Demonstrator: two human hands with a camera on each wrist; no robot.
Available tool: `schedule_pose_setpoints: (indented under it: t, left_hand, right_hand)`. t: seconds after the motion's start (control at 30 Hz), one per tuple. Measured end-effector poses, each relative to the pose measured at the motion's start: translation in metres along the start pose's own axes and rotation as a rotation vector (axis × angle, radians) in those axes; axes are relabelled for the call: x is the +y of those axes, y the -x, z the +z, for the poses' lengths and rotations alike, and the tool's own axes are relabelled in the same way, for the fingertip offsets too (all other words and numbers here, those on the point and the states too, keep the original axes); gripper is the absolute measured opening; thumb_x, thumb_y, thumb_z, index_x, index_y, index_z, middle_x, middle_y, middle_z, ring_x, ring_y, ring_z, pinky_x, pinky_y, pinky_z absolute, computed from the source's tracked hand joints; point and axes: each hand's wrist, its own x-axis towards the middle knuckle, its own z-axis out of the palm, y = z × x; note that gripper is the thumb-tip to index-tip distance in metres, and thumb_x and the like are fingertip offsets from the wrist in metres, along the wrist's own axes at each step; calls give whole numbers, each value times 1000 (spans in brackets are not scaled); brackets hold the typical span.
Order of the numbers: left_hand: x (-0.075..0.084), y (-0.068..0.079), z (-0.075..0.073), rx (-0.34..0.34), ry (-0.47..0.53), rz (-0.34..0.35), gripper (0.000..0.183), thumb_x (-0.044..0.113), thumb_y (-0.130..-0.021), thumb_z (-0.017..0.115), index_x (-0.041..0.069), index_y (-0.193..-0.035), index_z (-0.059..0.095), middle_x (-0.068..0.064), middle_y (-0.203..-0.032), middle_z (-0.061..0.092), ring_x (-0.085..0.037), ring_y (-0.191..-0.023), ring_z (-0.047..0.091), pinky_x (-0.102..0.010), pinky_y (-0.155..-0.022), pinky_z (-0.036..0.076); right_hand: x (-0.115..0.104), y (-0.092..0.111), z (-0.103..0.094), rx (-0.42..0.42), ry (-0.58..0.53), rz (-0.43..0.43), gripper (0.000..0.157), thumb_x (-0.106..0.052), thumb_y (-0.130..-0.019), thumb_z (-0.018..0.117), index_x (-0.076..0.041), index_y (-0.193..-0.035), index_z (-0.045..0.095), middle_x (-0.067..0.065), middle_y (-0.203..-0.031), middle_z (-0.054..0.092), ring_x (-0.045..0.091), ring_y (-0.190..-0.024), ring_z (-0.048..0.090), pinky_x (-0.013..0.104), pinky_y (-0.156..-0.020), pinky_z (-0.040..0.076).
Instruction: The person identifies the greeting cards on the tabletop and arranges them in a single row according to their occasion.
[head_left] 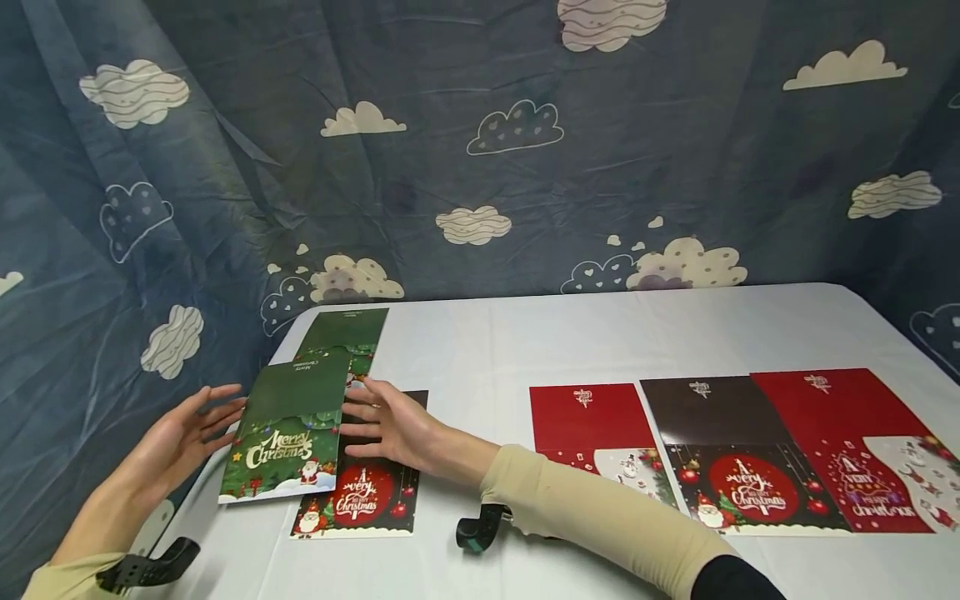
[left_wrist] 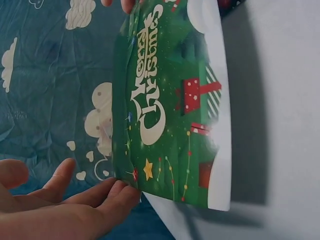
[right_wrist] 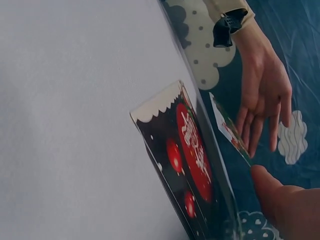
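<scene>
The green card (head_left: 288, 425) is raised near the left edge of the white table (head_left: 480, 358), overlapping a black card (head_left: 378, 500). Extended fingers of the left hand (head_left: 176, 437) and right hand (head_left: 401, 429) flank its side edges, uncurled. Tablecloth stretches rightward to a red card (head_left: 588, 421).

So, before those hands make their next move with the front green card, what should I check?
1. Left hand at the front green card's left edge: ok.
2. Right hand at its opposite edge: ok.
3. Printed side visible from above: ok.
4. Black card fully uncovered: not ok, the green one hides part of it in the head view.
5. Hold firm enough: cannot tell, pressure doesn't show.
</scene>
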Motion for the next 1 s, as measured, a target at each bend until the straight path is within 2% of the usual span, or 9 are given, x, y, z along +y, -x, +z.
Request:
schedule_pose_setpoints:
  t: [0.23, 0.4, 0.67, 0.83, 1.0]
  left_hand:
    - [4, -12, 9, -71, 52, 78, 36, 34, -110, 28, 26, -130, 57, 10, -127, 57, -2, -116, 55, -24, -93, 49]
    - [5, -20, 13, -90, 91, 90, 37, 32, -110, 27, 25, -129, 59, 9, -126, 58, -4, -116, 55, -24, -93, 48]
    - [5, -32, 21, -107, 79, 92, 37, 32, -110, 27, 25, -127, 59, 9, -127, 57, -5, -117, 54, -24, -93, 47]
    - [9, -44, 28, -102, 78, 92, 35, 33, -110, 30, 23, -128, 57, 9, -127, 57, -5, -119, 52, -26, -93, 48]
    - [13, -60, 36, -57, 12, 63, 33, 37, -108, 34, 22, -132, 52, 9, -128, 54, -7, -121, 48, -29, -92, 48]
  right_hand:
    - [-12, 2, -8, 26, 13, -44, 67, -42, -105, 35, 3, -154, 22, 22, -159, 22, 40, -140, 31, 53, -110, 33]
    - [-17, 3, -13, 50, 26, -56, 66, -40, -105, 36, 3, -153, 23, 21, -158, 23, 39, -140, 32, 52, -110, 34]
    - [-27, 6, -21, 73, 38, -85, 63, -36, -106, 36, 2, -153, 23, 21, -159, 22, 38, -140, 32, 52, -109, 36]
    - [-35, 7, -26, 96, 42, -89, 61, -34, -106, 39, -1, -154, 23, 20, -159, 22, 37, -140, 33, 51, -108, 37]
    - [-43, 6, -36, 137, 58, -83, 57, -29, -107, 38, -3, -155, 23, 18, -159, 24, 37, -140, 33, 52, -108, 37]
